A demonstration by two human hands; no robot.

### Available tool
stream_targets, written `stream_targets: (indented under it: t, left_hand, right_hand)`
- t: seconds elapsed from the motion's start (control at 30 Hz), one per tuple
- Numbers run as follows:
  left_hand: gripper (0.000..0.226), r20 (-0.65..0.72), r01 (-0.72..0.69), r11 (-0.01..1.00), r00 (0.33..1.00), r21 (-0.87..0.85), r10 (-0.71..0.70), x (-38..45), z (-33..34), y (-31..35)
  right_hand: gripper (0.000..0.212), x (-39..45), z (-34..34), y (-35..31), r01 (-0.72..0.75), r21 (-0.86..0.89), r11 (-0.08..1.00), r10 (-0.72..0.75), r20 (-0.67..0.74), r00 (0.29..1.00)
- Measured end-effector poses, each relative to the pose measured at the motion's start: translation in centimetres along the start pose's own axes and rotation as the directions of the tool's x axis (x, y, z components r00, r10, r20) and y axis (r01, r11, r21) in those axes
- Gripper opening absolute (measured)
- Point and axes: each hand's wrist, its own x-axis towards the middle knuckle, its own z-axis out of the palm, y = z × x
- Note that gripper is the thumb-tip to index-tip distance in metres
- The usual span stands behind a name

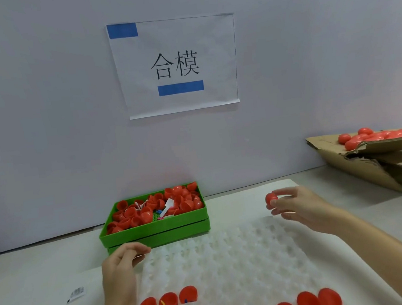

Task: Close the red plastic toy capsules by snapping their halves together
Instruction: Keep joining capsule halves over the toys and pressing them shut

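Nearest, at six o'clock, open red capsule halves (168,302) sit in the dimples of a white moulded tray (230,253); those on the left hold small toys in clear bags, while the row toward five o'clock looks empty. Just beyond, at seven o'clock, the left hand (122,262) hovers over the tray's edge with fingers loosely curled and thumb near the fingertips; it seems to hold nothing. At three o'clock the right hand (297,206) pinches a closed red capsule (271,200) in its fingertips, lifted above the table. The step in hand looks like setting aside a finished capsule; next would call for carrying it to the cardboard box (369,157) at two o'clock, already piled with closed capsules (376,135), then picking a filled half and a matching lid. Further off, at twelve o'clock, a green bin (153,229) against the wall holds loose red halves and a few toy bits.
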Motion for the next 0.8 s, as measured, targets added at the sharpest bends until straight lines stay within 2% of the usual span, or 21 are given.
stream_targets:
  t: [0.07, 0.13, 0.2, 0.27, 0.3, 0.37, 0.43, 0.5, 0.57, 0.67, 0.7, 0.8]
  left_hand:
    - [0.036, 0.004, -0.005, 1.000, 1.000, 0.003, 0.005, 0.0, 0.0, 0.0]
    - [0.037, 0.010, -0.003, 1.000, 1.000, 0.004, 0.003, 0.1, -0.1, -0.2]
    - [0.038, 0.017, 0.001, 1.000, 1.000, 0.003, -0.001, 0.2, -0.1, -0.3]
    - [0.040, 0.015, -0.001, 1.000, 1.000, 0.002, 0.001, 0.3, -0.1, -0.4]
    - [0.041, 0.013, 0.000, 1.000, 1.000, 0.003, 0.000, 0.3, -0.1, -0.6]
    - [0.041, 0.009, 0.006, 1.000, 1.000, 0.006, -0.006, 0.4, -0.1, -0.7]
    - [0.041, 0.009, 0.002, 1.000, 1.000, -0.003, -0.002, 0.6, -0.1, -0.8]
    - [0.041, 0.009, 0.004, 1.000, 1.000, -0.007, -0.004, 0.6, 0.0, -0.7]
    - [0.041, 0.004, 0.007, 1.000, 1.000, -0.004, -0.007, 0.4, 0.0, -0.7]
    - [0.039, -0.006, 0.014, 1.000, 1.000, -0.002, -0.014, 0.2, 0.0, -0.2]
    - [0.038, -0.004, 0.018, 1.000, 1.000, -0.002, -0.018, 0.0, 0.0, 0.0]
    - [0.033, -0.005, 0.045, 0.999, 0.999, 0.011, -0.045, -0.7, 0.2, 0.8]
  right_hand:
    - [0.021, -0.2, 0.5, -0.3, -0.018, -0.134, 0.991, 0.030, 0.083, 0.996]
    - [0.022, 0.0, 1.1, -1.5, -0.038, -0.123, 0.992, 0.047, 0.067, 0.997]
    - [0.027, 1.1, 0.6, -3.7, 0.034, 0.009, 0.999, -0.033, -0.096, 0.995]
    - [0.043, 2.8, -1.9, -6.9, 0.198, 0.189, 0.962, -0.117, -0.374, 0.920]
    - [0.056, 3.7, -3.5, -8.3, 0.280, 0.296, 0.913, -0.120, -0.460, 0.880]
    - [0.069, 4.7, -6.0, -8.9, 0.301, 0.344, 0.889, -0.092, -0.511, 0.855]
    - [0.068, 4.0, -5.7, -6.3, 0.108, 0.115, 0.987, -0.032, -0.526, 0.850]
    - [0.054, 2.9, -4.2, -1.7, -0.001, -0.120, 0.993, -0.070, -0.583, 0.809]
    - [0.033, 1.2, -2.7, 2.5, 0.055, -0.204, 0.977, -0.172, -0.616, 0.769]
    - [0.027, -0.6, -2.0, 5.1, 0.121, -0.287, 0.950, -0.288, -0.662, 0.692]
    - [0.028, -1.0, -1.9, 5.1, 0.137, -0.284, 0.949, -0.297, -0.659, 0.691]
    - [0.028, -1.5, -1.9, 4.6, 0.104, -0.284, 0.953, -0.263, -0.612, 0.746]
